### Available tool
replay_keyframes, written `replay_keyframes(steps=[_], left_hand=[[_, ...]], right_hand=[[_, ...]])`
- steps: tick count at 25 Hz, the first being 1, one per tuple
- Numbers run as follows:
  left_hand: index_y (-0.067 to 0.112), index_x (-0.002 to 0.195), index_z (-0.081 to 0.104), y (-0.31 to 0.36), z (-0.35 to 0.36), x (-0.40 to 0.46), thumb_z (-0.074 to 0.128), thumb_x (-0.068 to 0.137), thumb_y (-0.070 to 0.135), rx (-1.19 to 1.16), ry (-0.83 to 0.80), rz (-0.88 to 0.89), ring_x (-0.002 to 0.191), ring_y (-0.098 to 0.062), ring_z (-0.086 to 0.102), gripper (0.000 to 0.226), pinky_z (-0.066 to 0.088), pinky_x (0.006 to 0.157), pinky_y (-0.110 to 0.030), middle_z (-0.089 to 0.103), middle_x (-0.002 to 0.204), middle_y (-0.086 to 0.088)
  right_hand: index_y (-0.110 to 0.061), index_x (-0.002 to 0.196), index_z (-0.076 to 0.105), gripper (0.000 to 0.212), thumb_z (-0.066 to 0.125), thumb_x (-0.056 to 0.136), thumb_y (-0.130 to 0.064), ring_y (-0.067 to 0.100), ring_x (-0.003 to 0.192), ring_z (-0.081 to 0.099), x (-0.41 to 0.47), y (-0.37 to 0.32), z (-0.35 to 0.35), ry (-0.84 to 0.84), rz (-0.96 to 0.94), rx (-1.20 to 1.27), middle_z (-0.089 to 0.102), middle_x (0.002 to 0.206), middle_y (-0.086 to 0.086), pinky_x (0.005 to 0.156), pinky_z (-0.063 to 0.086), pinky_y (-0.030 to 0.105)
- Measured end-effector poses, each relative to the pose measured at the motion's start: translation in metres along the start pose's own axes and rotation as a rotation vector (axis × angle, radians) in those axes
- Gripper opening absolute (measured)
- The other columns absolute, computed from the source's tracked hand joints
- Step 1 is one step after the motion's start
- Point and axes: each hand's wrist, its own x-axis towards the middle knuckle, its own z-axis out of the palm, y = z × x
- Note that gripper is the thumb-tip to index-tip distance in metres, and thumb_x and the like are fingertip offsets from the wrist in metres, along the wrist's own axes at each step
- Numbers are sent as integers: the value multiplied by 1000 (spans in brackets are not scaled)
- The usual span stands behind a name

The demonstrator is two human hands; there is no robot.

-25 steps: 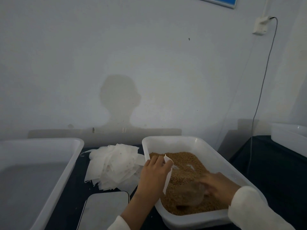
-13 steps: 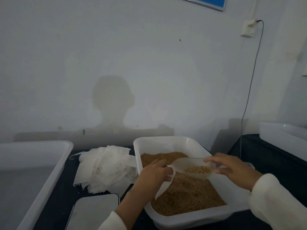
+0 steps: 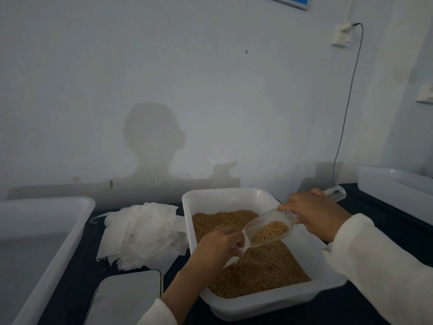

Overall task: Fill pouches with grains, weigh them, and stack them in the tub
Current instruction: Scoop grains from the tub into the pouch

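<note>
Fingers [image 3: 284, 207] curled round scoop [image 3: 269, 229]

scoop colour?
Clear, slightly frosted plastic scoop, golden-brown grains showing through it. Seen in the head view, the only one.

Pouch [image 3: 243, 242]: white, held open over the grain tray.
Scoop [image 3: 271, 231]: clear plastic, tilted toward pouch mouth, part-filled with brown grains.
Grain tray [image 3: 225, 195]: white, holding grains.
Pouch stack [image 3: 143, 233]: left of tray.

right hand [image 3: 315, 213]: tilts scoop [image 3: 269, 229] | left hand [image 3: 219, 246]: pinches pouch [image 3: 243, 242]
</note>
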Motion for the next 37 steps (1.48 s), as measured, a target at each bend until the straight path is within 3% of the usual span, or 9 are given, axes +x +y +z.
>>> replay_keyframes(steps=[7,13,17,22,26,31,35,37], left_hand=[[7,103,64,1,1,-3,58,91,26,-63,16,-30,104,-15,50,23,33,81,-16,61,109,-4],[1,95,63,-2,4,-2,65,87,20,-138,31,-80,97,-16,51,22,32,76,-15,63,102,-8],[5,93,62,-4,8,-4,59,91,14,-143,142,-133,90,-9,47,10,31,72,-13,61,97,-3],[8,96,63,-10,10,-7,54,94,8,-154,330,-296,86,-8,51,10,37,65,-12,59,96,-1],[8,99,61,-12,12,-8,52,95,6,-155,350,-306,86,-6,49,11,34,63,-4,59,100,-3],[9,104,59,-14,14,-9,50,95,1,-119,320,-288,96,-12,53,15,35,71,-7,58,105,-4],[10,103,57,-16,17,-10,53,91,-3,-109,309,-270,98,-12,52,18,36,70,-3,57,105,-2],[12,103,57,-17,18,-10,54,91,1,-116,306,-267,98,-12,52,17,43,76,-11,56,105,-1]], right_hand=[[-39,134,43,54,49,90,-7,15,111,45,12,-9,-9,86,-73,-162,50,119,-7,93,24,30],[-26,133,43,57,48,84,3,20,112,44,11,-19,-15,189,-93,-274,48,120,-2,94,24,33],[-26,133,41,57,48,84,1,20,112,44,7,-16,-10,212,-55,-291,47,120,-3,96,26,35],[-35,132,48,45,47,93,-11,18,112,51,1,-15,20,-88,42,-102,53,121,-4,99,28,35],[-32,121,57,34,52,93,-16,18,106,52,6,-43,68,-77,-12,-20,57,117,-3,94,29,33],[-40,122,56,38,53,92,-16,9,109,52,4,-51,91,-43,-75,189,55,117,-12,97,32,27],[-35,115,60,33,56,92,-13,0,101,55,-12,-29,72,-88,6,743,59,105,-14,86,41,12],[-29,119,59,35,55,92,-8,1,103,54,-17,-14,57,-87,44,861,59,106,-10,85,42,11]])
